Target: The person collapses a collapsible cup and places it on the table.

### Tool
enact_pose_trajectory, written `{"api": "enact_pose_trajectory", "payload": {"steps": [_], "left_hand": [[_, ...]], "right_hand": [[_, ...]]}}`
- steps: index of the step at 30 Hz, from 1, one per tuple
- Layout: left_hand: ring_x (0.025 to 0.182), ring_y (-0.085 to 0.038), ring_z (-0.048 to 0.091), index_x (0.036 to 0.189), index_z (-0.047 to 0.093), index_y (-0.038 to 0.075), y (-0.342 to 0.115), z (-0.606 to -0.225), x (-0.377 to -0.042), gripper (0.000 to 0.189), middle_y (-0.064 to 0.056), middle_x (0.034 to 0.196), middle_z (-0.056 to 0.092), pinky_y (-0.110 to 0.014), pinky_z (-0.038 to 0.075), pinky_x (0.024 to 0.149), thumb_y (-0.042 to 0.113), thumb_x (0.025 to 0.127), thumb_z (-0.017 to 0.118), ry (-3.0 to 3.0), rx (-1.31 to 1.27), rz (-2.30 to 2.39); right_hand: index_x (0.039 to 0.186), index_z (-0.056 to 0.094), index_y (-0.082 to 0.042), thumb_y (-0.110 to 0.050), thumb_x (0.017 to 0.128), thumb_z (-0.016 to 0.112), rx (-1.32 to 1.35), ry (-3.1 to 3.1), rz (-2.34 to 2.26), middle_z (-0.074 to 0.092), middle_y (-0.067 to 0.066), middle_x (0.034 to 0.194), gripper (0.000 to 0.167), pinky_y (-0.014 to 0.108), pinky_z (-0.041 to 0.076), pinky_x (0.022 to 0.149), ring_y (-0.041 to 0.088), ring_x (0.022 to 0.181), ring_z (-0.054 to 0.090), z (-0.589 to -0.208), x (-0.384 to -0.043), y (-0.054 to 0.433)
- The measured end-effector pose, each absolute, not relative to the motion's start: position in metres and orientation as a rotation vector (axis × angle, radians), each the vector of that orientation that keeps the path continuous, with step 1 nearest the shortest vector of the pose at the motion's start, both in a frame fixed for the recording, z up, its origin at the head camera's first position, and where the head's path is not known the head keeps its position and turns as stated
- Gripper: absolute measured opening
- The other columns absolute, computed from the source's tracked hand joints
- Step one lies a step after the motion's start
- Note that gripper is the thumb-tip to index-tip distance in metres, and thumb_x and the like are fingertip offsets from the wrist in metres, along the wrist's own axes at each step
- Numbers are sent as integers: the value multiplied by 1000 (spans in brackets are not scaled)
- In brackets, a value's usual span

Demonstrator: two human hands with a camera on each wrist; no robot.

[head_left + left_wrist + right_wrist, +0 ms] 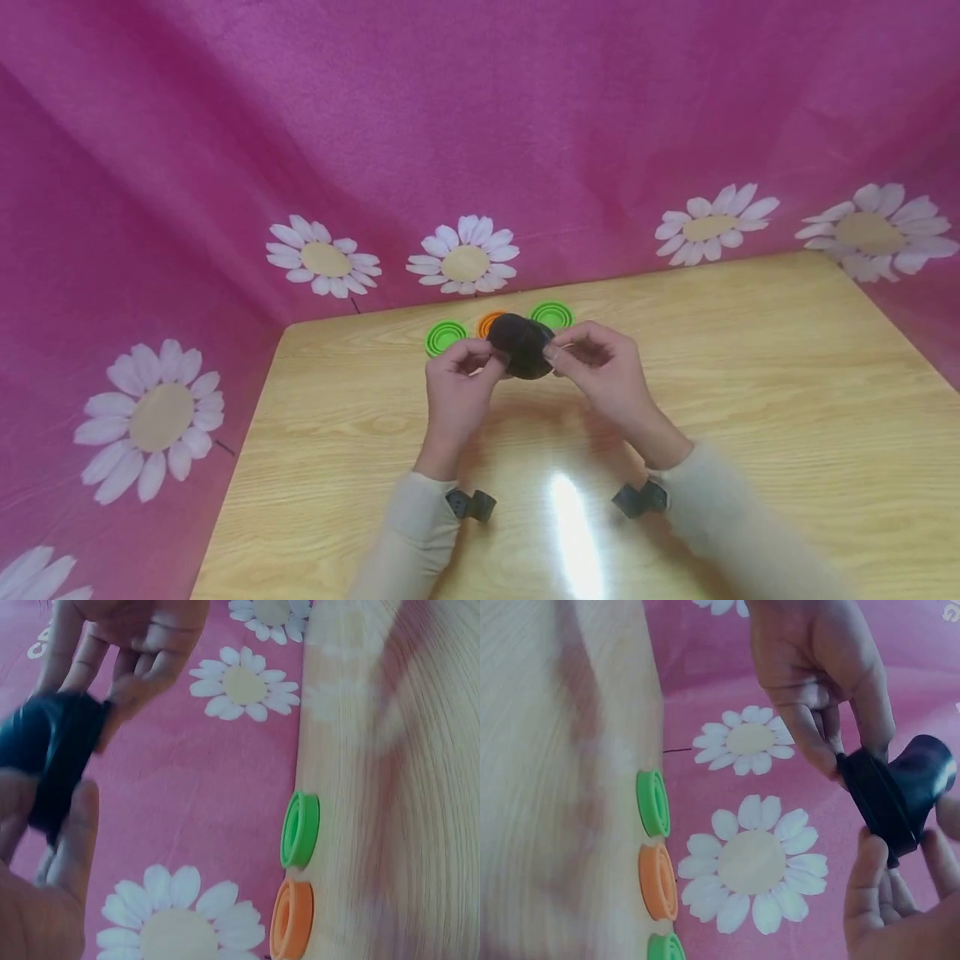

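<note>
A black funnel-shaped piece (522, 346), with a wide flat rim and a narrower round tube, is held up above the far part of the table. My left hand (459, 387) pinches one side of it between thumb and fingers. On the opposite side, my right hand (611, 375) grips the rim with thumb and fingertips. The right wrist view shows the tube of the black piece (922, 776) pointing away from the rim. Behind the hands lie a left green ringed disc (446, 337), an orange ringed disc (491, 323), partly hidden, and a right green ringed disc (552, 316).
The light wooden table (337, 467) meets a pink cloth (480, 125) with white daisies along its back and left edges. A bright light reflection (573, 533) shows on the tabletop. Small black devices (471, 505) sit at both wrists by the sleeves.
</note>
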State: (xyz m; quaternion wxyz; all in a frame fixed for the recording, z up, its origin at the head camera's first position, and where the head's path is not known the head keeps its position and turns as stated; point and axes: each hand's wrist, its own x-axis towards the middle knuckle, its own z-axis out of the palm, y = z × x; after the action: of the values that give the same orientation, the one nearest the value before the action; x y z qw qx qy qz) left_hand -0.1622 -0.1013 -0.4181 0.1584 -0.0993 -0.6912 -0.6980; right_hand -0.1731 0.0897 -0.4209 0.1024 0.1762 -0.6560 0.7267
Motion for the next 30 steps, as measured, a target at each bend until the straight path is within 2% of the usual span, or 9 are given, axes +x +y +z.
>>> {"api": "enact_pose_trajectory", "payload": {"steps": [5,11,14,18,21,26,30], "left_hand": [[76,-24,73,92,71,-8,-91,-418,-162,4,-16,89,70,-41,63,70,-8,88,71,-1847,-140,-2103],[78,-24,72,92,71,-7,-85,-416,-156,5,-17,91,68,-39,63,70,-5,88,73,-1801,-81,-2097],[79,-25,72,93,75,-4,-87,-415,-153,5,-15,90,69,-38,63,70,-2,88,74,-1855,-126,-1986],[89,-23,71,97,78,2,-93,-415,-150,10,-10,95,71,-34,63,72,1,87,77,-1916,-254,-1803],[95,-23,69,98,79,1,-96,-416,-150,13,-9,101,72,-32,62,74,-2,86,78,-1933,-402,-1638],[94,-26,70,95,79,-1,-98,-417,-151,14,-12,101,72,-32,60,83,-8,83,76,-1912,-623,-1309],[95,-25,70,92,79,-1,-98,-417,-151,13,-12,101,71,-33,58,90,-7,81,80,-1887,-672,-1178]], "right_hand": [[101,70,13,16,78,77,580,-1825,2124,71,18,113,24,31,60,84,22,106,68,-427,-168,80],[98,74,11,14,80,76,479,-1823,2019,69,23,116,19,26,59,82,27,108,66,-429,-167,72],[98,75,10,11,82,76,468,-1861,2016,69,21,118,16,27,58,86,29,112,65,-428,-167,72],[98,77,4,5,84,78,454,-1974,1985,71,15,116,14,28,58,87,24,110,66,-424,-168,75],[97,80,-2,1,83,80,427,-2067,1924,75,8,108,15,28,58,82,17,104,68,-422,-170,75],[99,81,-10,-8,82,84,385,-2157,1806,77,-3,95,18,31,57,76,14,89,68,-420,-171,74],[102,81,-11,-8,83,83,382,-2150,1741,76,-4,99,20,29,54,73,13,88,66,-420,-169,70]]}}
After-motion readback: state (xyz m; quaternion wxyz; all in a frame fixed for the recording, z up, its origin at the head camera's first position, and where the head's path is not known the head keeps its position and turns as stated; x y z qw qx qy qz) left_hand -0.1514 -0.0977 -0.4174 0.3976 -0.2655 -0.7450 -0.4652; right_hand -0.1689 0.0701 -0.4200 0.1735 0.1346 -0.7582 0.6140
